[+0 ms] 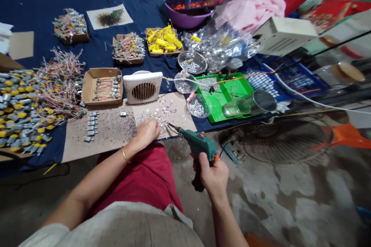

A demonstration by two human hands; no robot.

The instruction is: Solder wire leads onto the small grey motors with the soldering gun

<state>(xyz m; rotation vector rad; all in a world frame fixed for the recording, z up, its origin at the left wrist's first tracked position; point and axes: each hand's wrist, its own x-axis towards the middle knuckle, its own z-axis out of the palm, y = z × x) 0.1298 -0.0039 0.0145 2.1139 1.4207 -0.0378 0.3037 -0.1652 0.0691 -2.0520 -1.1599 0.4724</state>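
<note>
My right hand (pixel 214 175) is wrapped around the grip of a green soldering gun (pixel 199 142). Its tip points left, close to the fingers of my left hand (pixel 147 132). That left hand is closed in a pinch at the front edge of a cardboard sheet (pixel 95 142); whatever it holds is hidden. Small silvery bits (pixel 162 110) lie scattered behind it. Further left on the sheet stand a row of small motors (pixel 91 126) and one lone motor (pixel 123 114). A cardboard box (pixel 102 87) with wired motors sits behind them.
Heaps of motors (pixel 23 108) cover the left side. Behind the cardboard stands a white fan (pixel 143 88). At right are a plastic dish (pixel 199 106) of metal bits and a green tray (pixel 216 102). Yellow parts (pixel 164 39) fill a box at the back.
</note>
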